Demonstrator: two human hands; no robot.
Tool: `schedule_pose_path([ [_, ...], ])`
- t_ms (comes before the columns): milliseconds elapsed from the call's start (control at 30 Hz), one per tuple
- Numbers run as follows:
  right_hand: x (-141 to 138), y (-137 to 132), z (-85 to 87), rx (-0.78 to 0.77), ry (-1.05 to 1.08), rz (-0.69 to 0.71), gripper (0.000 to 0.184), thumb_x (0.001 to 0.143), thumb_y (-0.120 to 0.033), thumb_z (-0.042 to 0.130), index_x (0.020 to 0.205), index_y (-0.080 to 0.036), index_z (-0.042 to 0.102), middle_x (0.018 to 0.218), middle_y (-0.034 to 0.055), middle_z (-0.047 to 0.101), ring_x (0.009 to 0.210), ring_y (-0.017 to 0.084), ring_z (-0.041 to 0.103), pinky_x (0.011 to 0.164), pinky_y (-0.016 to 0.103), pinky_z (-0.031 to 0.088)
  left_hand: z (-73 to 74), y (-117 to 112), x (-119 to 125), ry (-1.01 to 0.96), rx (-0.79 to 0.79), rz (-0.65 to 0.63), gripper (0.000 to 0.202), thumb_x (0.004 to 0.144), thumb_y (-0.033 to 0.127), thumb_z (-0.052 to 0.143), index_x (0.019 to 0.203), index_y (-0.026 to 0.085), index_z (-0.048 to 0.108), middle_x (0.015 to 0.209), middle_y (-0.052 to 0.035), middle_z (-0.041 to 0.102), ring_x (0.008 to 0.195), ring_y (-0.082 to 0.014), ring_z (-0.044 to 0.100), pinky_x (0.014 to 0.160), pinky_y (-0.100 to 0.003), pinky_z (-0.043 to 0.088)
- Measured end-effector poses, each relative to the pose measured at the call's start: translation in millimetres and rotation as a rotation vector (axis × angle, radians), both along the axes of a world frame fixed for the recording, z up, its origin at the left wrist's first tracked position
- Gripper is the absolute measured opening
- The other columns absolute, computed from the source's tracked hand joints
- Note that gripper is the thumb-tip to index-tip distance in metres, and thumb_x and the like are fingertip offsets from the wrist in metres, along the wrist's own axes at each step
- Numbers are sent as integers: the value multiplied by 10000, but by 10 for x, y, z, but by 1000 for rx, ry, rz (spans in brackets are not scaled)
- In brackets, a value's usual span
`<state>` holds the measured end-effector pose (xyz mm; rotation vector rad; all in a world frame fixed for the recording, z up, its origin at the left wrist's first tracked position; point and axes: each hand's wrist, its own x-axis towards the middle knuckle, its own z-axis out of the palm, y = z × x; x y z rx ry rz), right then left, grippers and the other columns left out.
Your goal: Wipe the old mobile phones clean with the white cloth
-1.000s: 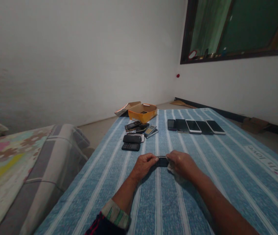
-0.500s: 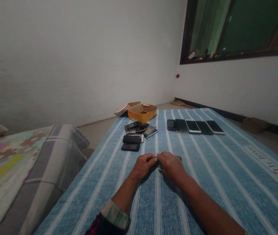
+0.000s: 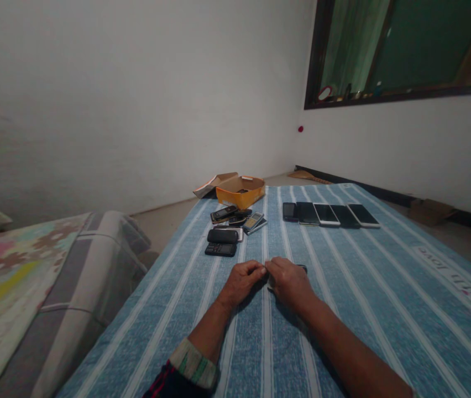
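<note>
My left hand (image 3: 242,283) is closed in a pinch, thumb and fingertips touching my right hand's fingertips; what it pinches, if anything, is hidden. My right hand (image 3: 289,279) curls over a flat phone (image 3: 303,268), whose dark corner shows past the knuckles. A pale edge peeks out under the palm, and the rest is covered. Beyond the hands on the left, a black keypad phone (image 3: 221,250) lies in front of a black case-like phone (image 3: 223,236). Behind these is a loose pile with a silver keypad phone (image 3: 254,221) and a dark phone (image 3: 224,212).
A blue striped cloth (image 3: 169,309) covers the table. An orange box (image 3: 239,196) with its lid open stands at the far edge. On the right lies a row of smartphones, among them a white one (image 3: 326,214). A bed (image 3: 53,287) lies to the left.
Almost nothing differs: the view has shifted very slightly, and both hands keep the same place and grip.
</note>
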<state>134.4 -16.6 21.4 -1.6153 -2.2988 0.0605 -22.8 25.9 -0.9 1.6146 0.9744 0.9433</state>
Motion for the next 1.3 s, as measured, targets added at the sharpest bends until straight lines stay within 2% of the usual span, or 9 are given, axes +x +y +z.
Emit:
schedule_pose_path([
  [300, 48, -10, 13, -21, 0, 0, 313, 858, -104, 539, 1145, -202, 619, 1078, 92, 657, 970, 202, 608, 761, 275, 427, 24, -5, -1, 12, -5, 15, 342, 722, 478, 693, 677, 139, 691, 618, -9, 588, 629, -141, 505, 617, -273, 407],
  [500, 309, -8, 130, -91, -66, -44, 253, 905, -135, 472, 999, -217, 692, 942, 58, 689, 832, 177, 636, 664, 251, 385, 22, 0, 5, 27, -2, 31, 328, 705, 465, 690, 660, 141, 687, 599, -3, 576, 611, -142, 492, 604, -276, 388],
  [667, 473, -9, 189, -109, -64, -36, 281, 909, -126, 455, 982, -222, 709, 931, 58, 703, 850, 177, 645, 680, 247, 383, 5, 19, -3, 59, 34, 30, 318, 716, 454, 667, 643, 144, 670, 578, 11, 544, 605, -137, 477, 600, -268, 367],
  [1033, 59, -26, 78, -48, -5, -24, 272, 885, -113, 497, 1093, -187, 655, 1038, 83, 669, 949, 193, 622, 731, 258, 415, 28, 4, 13, 19, -2, 14, 324, 723, 454, 673, 664, 136, 668, 604, -3, 566, 614, -136, 480, 607, -273, 380],
  [1300, 417, 16, 142, -88, 14, -52, 282, 898, -139, 477, 990, -225, 729, 937, 61, 707, 844, 173, 643, 700, 244, 385, -5, 19, 6, 43, -3, 32, 308, 727, 436, 663, 671, 133, 669, 575, 8, 541, 584, -128, 459, 574, -260, 346],
])
